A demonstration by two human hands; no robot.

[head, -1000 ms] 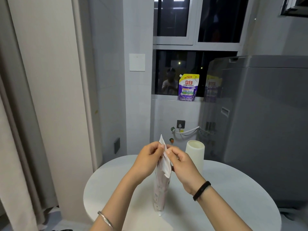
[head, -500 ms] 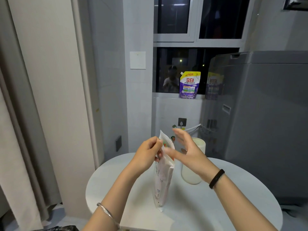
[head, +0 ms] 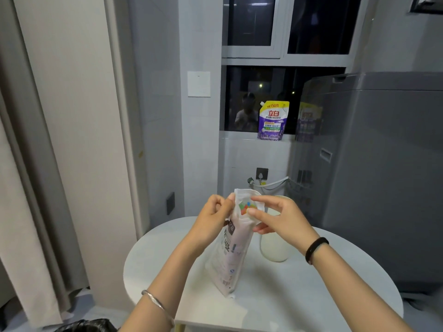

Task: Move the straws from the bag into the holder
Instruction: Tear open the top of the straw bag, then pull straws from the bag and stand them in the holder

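A tall pale plastic bag (head: 230,257) stands upright on the round white table (head: 299,291). Its top is open, and several coloured straw ends (head: 246,207) show in the mouth. My left hand (head: 213,216) pinches the bag's left upper edge. My right hand (head: 278,215) is at the mouth's right side, thumb and forefinger apart around the opening, touching the rim. The cream cylindrical holder (head: 274,248) stands just right of the bag, partly hidden behind my right hand.
A grey washing machine (head: 374,168) stands close behind the table at right. A purple detergent pouch (head: 273,121) sits on the window sill. A curtain (head: 36,164) hangs at left, and a dark bin bag (head: 84,325) lies below.
The bag's folded top has been opened, exposing the straw ends. My right hand let go of the flap, spread its fingers, then came back to the mouth's right rim.
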